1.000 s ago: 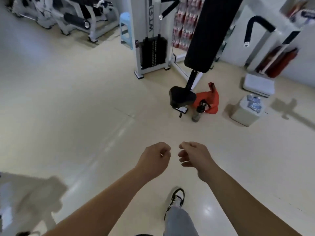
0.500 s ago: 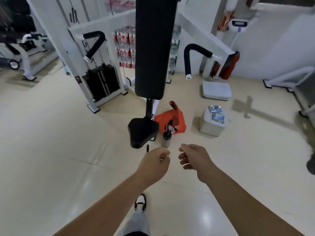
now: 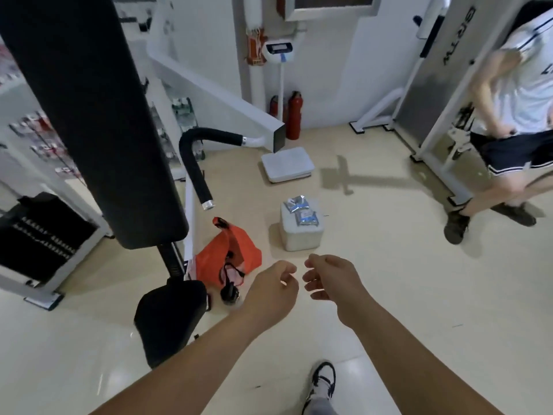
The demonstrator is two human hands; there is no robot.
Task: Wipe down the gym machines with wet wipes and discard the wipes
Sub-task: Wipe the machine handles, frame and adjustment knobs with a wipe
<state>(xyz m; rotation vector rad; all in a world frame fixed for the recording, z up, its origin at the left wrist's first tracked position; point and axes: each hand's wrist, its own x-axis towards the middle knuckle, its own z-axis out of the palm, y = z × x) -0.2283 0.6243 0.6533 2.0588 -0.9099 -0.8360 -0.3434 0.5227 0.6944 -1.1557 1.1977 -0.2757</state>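
My left hand point(image 3: 272, 290) and my right hand point(image 3: 330, 278) hover side by side in front of me, fingers loosely curled, holding nothing. Ahead on the floor stands a white box point(image 3: 299, 239) with two wet wipe packets point(image 3: 300, 211) lying on top. To the left is a gym machine with a long black back pad point(image 3: 89, 115), a black seat point(image 3: 169, 319) and a padded black handle point(image 3: 194, 169). An orange bag point(image 3: 227, 254) lies by the machine's post, just left of my left hand.
A dark bottle point(image 3: 229, 293) stands beside the bag. A white scale point(image 3: 287, 164) and red fire extinguishers point(image 3: 293, 115) sit by the far wall. Another person point(image 3: 514, 115) is at a machine on the right. A weight stack point(image 3: 39, 235) stands at the left.
I have walked closer and turned right: the machine, orange bag and white box are nearer, and the person on the right has come into view. Both hands keep their loose curl.
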